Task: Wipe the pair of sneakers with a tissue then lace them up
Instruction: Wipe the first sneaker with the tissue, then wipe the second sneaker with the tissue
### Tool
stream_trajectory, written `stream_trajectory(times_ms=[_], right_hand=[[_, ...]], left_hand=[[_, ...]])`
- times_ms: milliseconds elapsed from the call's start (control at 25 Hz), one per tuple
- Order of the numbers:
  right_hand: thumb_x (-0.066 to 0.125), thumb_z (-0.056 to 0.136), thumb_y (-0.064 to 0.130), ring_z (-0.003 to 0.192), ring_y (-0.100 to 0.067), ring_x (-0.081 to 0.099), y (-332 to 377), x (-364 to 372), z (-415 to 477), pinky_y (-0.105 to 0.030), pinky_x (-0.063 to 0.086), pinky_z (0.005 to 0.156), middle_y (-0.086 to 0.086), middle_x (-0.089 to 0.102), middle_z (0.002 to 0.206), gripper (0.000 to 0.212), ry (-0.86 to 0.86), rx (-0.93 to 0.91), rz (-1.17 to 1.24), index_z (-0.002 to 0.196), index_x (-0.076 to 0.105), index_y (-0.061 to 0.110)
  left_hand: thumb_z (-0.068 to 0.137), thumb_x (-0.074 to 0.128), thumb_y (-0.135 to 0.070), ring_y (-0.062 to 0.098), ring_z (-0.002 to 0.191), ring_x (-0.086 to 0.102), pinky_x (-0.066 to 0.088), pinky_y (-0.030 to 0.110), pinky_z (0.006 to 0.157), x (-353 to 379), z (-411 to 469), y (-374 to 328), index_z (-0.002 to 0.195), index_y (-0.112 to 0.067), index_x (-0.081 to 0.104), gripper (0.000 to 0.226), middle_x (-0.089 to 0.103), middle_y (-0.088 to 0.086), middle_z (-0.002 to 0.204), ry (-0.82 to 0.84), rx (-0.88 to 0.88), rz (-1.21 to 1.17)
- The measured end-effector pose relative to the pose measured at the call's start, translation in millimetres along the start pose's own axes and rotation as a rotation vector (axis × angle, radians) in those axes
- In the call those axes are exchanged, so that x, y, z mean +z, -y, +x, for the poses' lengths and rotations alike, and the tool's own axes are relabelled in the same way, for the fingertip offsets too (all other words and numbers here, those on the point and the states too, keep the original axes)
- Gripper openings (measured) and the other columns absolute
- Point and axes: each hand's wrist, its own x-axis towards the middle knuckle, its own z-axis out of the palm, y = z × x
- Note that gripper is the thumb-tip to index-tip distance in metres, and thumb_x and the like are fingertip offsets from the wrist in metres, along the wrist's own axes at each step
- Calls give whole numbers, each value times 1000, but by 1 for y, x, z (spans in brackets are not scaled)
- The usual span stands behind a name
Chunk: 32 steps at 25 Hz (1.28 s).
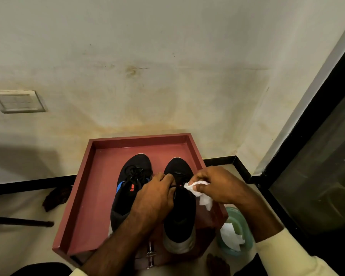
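Left hand [153,198] has its grip curled on the lace area of the right-side sneaker [179,216], lying toe toward frame top in the tray [84,196], lower centre. Just right, the tissue [197,188] meets its flank, pinched by the nearer right hand [223,186].

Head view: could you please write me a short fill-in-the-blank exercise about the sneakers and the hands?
The tray under both sneakers is coloured ____.
The right hand pinches a white ____.
The left hand grips the sneaker on the picture's ____ side.
Missing words: red; tissue; right.
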Motion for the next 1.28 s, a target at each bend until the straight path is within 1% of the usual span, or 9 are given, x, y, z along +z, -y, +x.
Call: stream_trajectory(times_ms=[200,360,440,680,800,920,1040,1120,1280], right_hand=[[75,91,24,88,-3,72,-4,1,2,-35,61,87,12,77,93,11,-91,42,67,98,79,31],[75,93,19,86,-6,69,7,-5,-10,-23,59,76,13,71,90,11,380,74,45,101,75,28],[75,93,21,83,-7,68,3,-10,-14,-24,58,72,11,73,91,13,481,82,51,106,76,24],[76,89,22,83,-12,72,-8,4,4,-34,59,82,5,76,89,8,-152,161,245,95,73,27],[73,93,21,87,-11,70,0,12,8,-30,59,81,8,73,95,15,-290,134,341,107,71,24],[69,96,18,89,-7,68,6,15,10,-25,56,85,14,69,96,24,-304,95,399,118,71,27],[70,96,16,100,-13,73,13,19,15,-31,58,93,9,77,103,24,-223,61,561,113,77,31],[69,96,11,104,-18,74,23,25,18,-36,58,97,5,79,106,25,-171,71,675,109,79,29],[60,100,9,109,-27,74,41,32,25,-41,56,101,-3,81,106,24,-77,121,861,108,80,19]], left_hand=[[104,50,-41,17,103,61,57,41,90,4,2,1,118,-27,53,20,54,-7,120,-30,-16,-4],[106,47,-40,23,104,63,54,39,87,3,5,-2,122,-22,52,25,53,-4,123,-72,-62,22],[106,47,-40,25,105,64,53,40,86,3,6,-1,123,-21,52,26,53,-3,124,-77,-53,35],[105,48,-44,26,103,63,49,38,78,7,15,-8,115,-23,53,23,54,-5,120,-76,-17,55],[100,57,-48,20,99,64,55,41,84,-6,24,-4,108,-26,60,24,60,-7,110,-6,94,12],[98,57,-58,12,70,63,54,35,66,-37,22,25,89,-22,64,37,64,-7,77,-70,-77,26],[98,57,-56,13,51,72,64,33,59,-58,6,54,81,-14,70,48,73,2,64,39,-366,-30],[97,60,-57,15,54,74,65,32,60,-56,-2,60,79,-10,73,52,75,4,66,135,-456,-56],[92,56,-70,17,68,65,55,28,60,-44,-9,54,89,-9,70,63,64,1,73,241,-388,192]])
